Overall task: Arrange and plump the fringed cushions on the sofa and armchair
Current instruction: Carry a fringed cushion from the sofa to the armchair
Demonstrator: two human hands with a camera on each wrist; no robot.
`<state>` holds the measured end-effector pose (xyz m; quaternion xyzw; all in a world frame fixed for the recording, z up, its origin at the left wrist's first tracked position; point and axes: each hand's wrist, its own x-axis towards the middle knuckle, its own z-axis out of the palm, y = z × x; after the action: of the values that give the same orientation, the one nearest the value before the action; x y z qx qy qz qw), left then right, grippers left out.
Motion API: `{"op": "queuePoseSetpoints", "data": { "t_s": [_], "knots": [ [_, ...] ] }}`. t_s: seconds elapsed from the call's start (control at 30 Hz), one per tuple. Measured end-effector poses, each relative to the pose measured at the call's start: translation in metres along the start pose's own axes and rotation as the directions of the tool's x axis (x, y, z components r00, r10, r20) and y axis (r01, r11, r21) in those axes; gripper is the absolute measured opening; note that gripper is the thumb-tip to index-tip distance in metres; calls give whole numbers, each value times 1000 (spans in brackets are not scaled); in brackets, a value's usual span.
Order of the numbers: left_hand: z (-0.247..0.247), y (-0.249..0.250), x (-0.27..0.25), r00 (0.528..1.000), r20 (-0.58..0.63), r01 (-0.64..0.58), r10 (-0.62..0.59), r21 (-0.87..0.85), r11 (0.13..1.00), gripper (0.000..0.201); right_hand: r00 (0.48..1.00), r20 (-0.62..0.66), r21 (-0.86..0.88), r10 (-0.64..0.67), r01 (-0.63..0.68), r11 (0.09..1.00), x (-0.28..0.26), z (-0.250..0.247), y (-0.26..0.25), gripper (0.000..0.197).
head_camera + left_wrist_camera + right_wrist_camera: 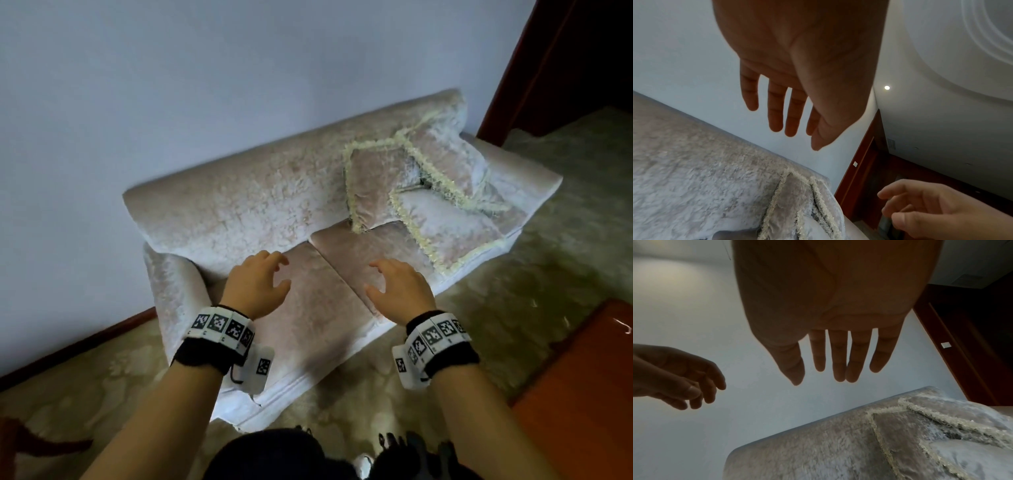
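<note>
Cushions (424,192) lie piled well right of both hands (255,284) (399,291), spread loosely, holding nothing.

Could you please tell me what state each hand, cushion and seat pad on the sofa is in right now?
Left hand: open, holding nothing, above the seat.
Right hand: open, holding nothing, above the seat.
Upright cushion: leaning against the sofa back.
Flat cushion: lying on the seat.
Rear cushion: propped at the sofa's far end, partly hidden.
Seat pads: in place, side by side.
</note>
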<state>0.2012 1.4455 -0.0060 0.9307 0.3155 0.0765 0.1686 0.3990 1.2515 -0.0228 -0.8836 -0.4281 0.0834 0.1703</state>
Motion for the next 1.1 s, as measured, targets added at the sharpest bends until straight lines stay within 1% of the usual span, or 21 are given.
{"op": "queuePoseSetpoints", "data": {
  "t_s": [0.13,0.2,0.27,0.37,0.47,0.57,0.67,0.73,0.87,0.97,1.1],
  "knots": [
    [4,18,60,999,-22,34,-34,5,999,34,999,7,-2,-44,44,999,60,-11,24,46],
    [10,29,87,999,-23,47,-48,-8,999,34,999,9,-5,-46,46,999,84,-21,42,46],
    [19,43,115,999,-7,43,-43,-18,999,34,999,11,2,-31,31,1000,102,-30,64,45],
    [37,73,162,999,34,-1,2,-25,1000,33,1000,15,2,27,-27,1000,123,-44,108,45],
    [64,113,218,995,70,-71,74,-50,996,33,995,11,-16,101,-101,995,143,-62,161,43],
    [96,160,279,979,108,-164,173,-86,983,36,978,-10,-23,208,-209,978,161,-85,214,44],
    [127,213,338,952,140,-250,271,-152,956,38,946,-41,-15,321,-322,947,176,-117,265,44],
    [144,251,376,930,139,-313,340,-187,931,38,920,-78,-31,383,-386,922,185,-140,299,45],
    [171,328,449,886,160,-396,436,-228,889,36,875,-161,-33,456,-466,884,202,-182,366,46],
    [186,374,487,861,182,-433,476,-230,872,36,845,-187,5,501,-509,861,212,-202,412,43],
    [211,417,535,871,170,-418,462,-239,876,35,831,-194,52,521,-522,851,240,-219,472,42]
  ]
}}
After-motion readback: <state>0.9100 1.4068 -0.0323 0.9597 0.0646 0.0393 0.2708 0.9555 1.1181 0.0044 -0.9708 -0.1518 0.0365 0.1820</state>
